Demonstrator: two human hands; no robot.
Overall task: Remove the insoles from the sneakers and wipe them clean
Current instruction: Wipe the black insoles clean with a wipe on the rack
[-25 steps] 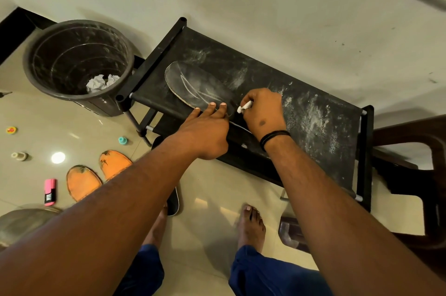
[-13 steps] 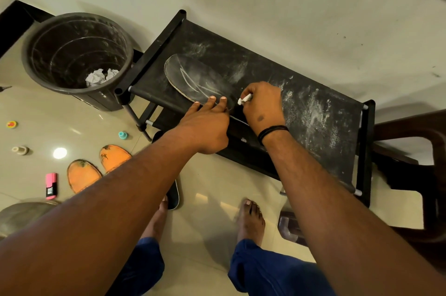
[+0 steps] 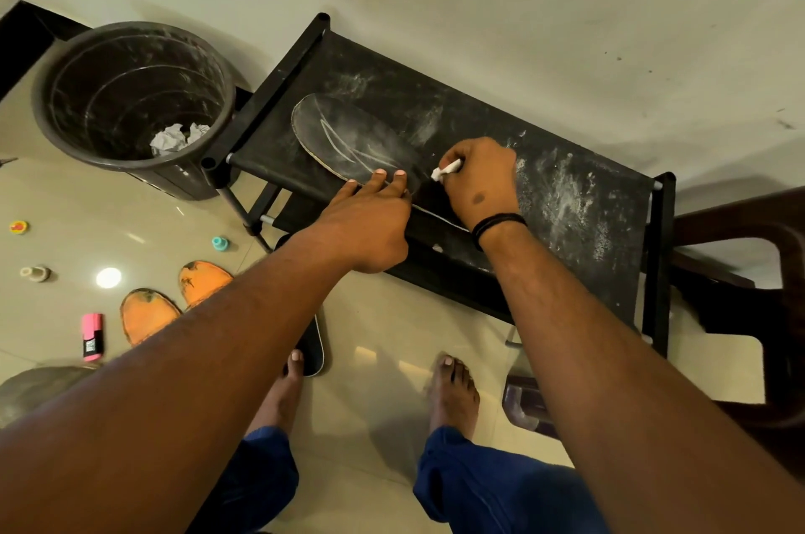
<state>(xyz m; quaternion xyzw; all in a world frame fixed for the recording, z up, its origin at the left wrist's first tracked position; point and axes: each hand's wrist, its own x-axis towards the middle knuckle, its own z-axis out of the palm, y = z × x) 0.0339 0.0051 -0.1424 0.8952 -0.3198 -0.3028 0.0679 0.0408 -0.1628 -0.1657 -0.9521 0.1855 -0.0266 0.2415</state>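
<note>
1. Insole [image 3: 348, 139], dark and dusty, flat on black rack [image 3: 566, 202]; pinned under straight fingers of left hand [image 3: 370, 224], just left of the grip.
2. Right hand [image 3: 479, 180] curled tight, pinching white tissue [image 3: 445, 171]; touching insole surface.

Two hands, left [image 3: 370, 224] and right [image 3: 479, 180], one black insole on the counter [image 3: 348, 137], another on the floor [image 3: 314, 348], two orange insoles [image 3: 148, 313] [image 3: 202, 278], one bin [image 3: 130, 98], one pink highlighter [image 3: 92, 335].
</note>
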